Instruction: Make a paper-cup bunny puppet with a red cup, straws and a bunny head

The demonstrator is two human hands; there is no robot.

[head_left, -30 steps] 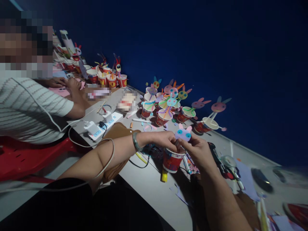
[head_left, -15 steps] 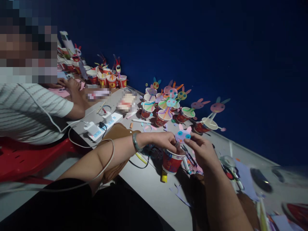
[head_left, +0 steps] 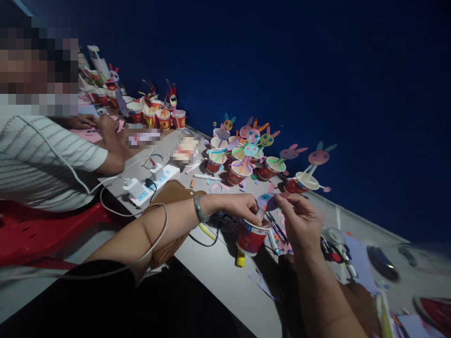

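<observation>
A red paper cup stands tilted on the table in front of me, a purple paper rabbit face with pink ears rising above its rim. My left hand is closed at the cup's far left rim, its fingers reaching inside around the strip below the face; the fingertips are partly hidden. With thumb and fingers my right hand pinches the right side of the face, by an ear. Under the cup's base pokes out a small yellow piece.
Finished rabbit cups stand in a group along the wall. A power strip with chargers and cables lies left, near a brown bag. Scissors and paper scraps lie behind the cup. A co-worker's arm is at far left.
My right hand has shifted its grip and moved slightly right and up on the rabbit face, now covering its right eye. The left hand stays nearly in place.
</observation>
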